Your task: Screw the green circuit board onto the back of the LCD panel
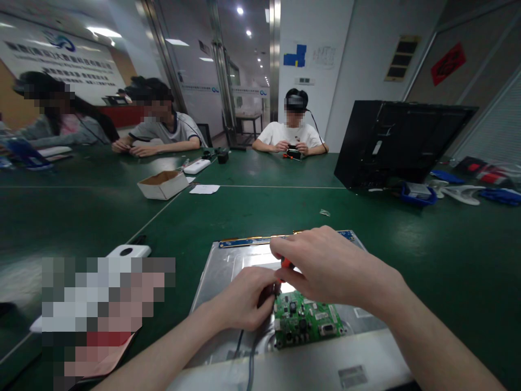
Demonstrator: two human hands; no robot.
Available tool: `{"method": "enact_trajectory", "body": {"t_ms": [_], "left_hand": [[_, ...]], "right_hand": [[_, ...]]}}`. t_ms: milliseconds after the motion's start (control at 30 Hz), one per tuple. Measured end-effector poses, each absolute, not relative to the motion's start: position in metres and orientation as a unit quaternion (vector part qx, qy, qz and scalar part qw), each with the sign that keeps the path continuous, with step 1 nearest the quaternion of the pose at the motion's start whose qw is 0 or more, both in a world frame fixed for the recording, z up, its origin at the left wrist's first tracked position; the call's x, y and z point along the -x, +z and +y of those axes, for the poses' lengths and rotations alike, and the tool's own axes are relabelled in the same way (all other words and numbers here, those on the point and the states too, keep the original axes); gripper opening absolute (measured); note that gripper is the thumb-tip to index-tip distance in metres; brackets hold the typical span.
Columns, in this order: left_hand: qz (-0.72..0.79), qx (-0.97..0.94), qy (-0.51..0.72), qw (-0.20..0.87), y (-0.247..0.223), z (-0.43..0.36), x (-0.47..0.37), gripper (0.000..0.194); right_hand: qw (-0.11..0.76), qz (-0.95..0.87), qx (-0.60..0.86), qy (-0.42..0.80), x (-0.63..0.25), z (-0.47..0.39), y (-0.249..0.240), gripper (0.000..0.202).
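Note:
A metal display panel (pixel 217 271) lies on the table in front of me, with a green circuit board (pixel 303 320) on its back. My right hand (pixel 325 260) is closed around a screwdriver with an orange-red handle (pixel 287 263), held over the board's upper left corner. Most of the screwdriver is hidden by my fingers. Curled fingers of my left hand (pixel 254 296) meet near the screwdriver's lower end, beside the board's left edge; whatever they pinch is hidden. Grey cables (pixel 251 358) run down from under my left hand. A blue strip board (pixel 244 243) lines the panel's far edge.
A black monitor casing (pixel 399 141) stands at the right, near a blue tray (pixel 418 196). An open box (pixel 163 185) and white paper (pixel 204 189) lie ahead left. A white device (pixel 130 251) is at near left. Several people sit around the green table (pixel 252 212).

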State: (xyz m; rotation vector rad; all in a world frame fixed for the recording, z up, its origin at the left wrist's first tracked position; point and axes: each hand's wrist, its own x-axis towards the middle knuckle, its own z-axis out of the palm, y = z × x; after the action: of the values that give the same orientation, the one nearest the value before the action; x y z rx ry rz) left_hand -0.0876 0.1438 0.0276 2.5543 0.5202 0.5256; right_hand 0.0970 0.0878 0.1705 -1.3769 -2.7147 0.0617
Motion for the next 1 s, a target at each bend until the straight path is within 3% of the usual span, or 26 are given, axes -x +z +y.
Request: {"method": "enact_trajectory", "body": {"t_ms": [1000], "left_hand": [[0.206, -0.923, 0.183, 0.269, 0.027, 0.1418, 0.087, 0.011]], "right_hand": [[0.058, -0.906, 0.417, 0.037, -0.0997, 0.0859, 0.1717, 0.012]]}}
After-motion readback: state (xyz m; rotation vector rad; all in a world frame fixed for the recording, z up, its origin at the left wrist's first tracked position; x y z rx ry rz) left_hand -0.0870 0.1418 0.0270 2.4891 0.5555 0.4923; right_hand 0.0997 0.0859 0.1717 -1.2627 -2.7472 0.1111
